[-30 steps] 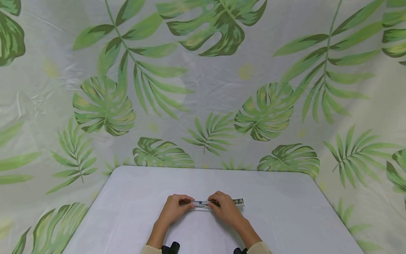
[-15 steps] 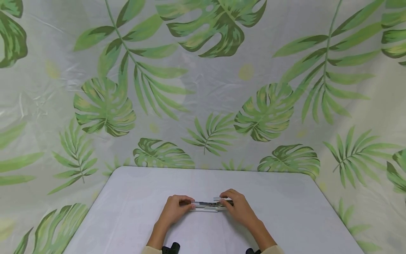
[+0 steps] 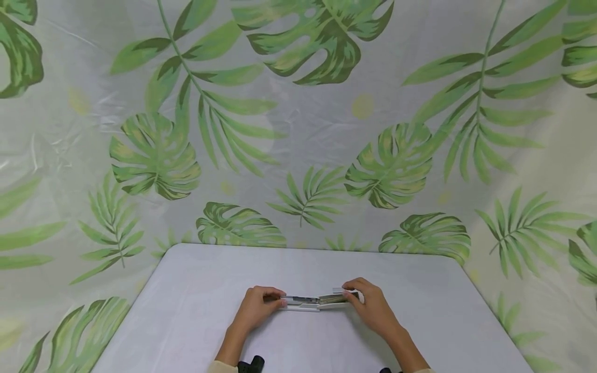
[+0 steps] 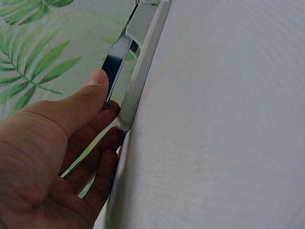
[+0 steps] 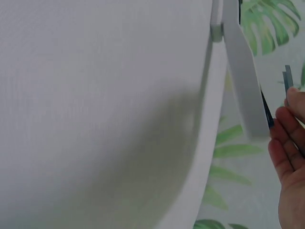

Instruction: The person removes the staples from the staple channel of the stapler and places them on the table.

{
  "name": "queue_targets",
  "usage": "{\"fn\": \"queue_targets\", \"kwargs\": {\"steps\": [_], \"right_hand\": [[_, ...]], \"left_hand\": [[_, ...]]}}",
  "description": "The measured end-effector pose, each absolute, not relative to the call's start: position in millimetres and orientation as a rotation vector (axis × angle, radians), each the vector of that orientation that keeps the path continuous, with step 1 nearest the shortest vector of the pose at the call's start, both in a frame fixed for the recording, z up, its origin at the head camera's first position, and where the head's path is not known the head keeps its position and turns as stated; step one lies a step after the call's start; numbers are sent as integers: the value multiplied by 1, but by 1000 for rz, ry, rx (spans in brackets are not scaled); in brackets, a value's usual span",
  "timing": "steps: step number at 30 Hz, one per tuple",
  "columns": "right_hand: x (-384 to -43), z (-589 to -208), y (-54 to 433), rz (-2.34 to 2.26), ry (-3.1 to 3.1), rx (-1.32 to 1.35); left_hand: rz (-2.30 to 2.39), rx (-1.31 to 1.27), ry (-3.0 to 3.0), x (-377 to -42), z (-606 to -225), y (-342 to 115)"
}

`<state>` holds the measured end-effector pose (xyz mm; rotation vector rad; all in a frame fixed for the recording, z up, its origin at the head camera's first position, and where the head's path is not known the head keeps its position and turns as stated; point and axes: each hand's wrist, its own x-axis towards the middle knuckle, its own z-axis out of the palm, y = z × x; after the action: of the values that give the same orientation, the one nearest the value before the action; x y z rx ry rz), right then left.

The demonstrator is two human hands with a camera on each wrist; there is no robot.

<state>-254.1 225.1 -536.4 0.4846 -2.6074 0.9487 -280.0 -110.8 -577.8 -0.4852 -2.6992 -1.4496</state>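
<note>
Grey strip (image 5: 288,80) sits pinched in right grip (image 3: 371,304), stapler (image 3: 303,300) in left grip (image 3: 257,305).

You are at a tabletop workspace: 1 white table (image 3: 420,305) faces 1 creased, leaf-printed backdrop (image 3: 298,129); whether home, lab or office, you cannot tell.

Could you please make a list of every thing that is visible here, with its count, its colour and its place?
Stapler: 1, white and grey with dark metal, opened out over the table's middle
Thin strip: 1, grey, by the stapler's right part, on its far side
Table: 1, white, below the stapler
Backdrop: 1, pale with green leaves, behind the table
Wrist devices: 2, black, at the wrists
Sleeves: 2, beige, head view's bottom edge
Left grip: 1, bare, pinching the stapler's left end
Right grip: 1, bare, pinching the thin strip
</note>
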Motion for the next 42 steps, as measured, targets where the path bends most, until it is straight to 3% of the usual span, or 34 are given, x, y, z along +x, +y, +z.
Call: {"fn": "queue_targets", "kwargs": {"steps": [18,42], "right_hand": [[-246,-544,275,867,-2499,405],[-238,-563,296,953,-2723,167]], "left_hand": [[-1435,-475,-2705,-281,-577,-109],[-1425,-478,-2705,-280,-577,-109]]}}
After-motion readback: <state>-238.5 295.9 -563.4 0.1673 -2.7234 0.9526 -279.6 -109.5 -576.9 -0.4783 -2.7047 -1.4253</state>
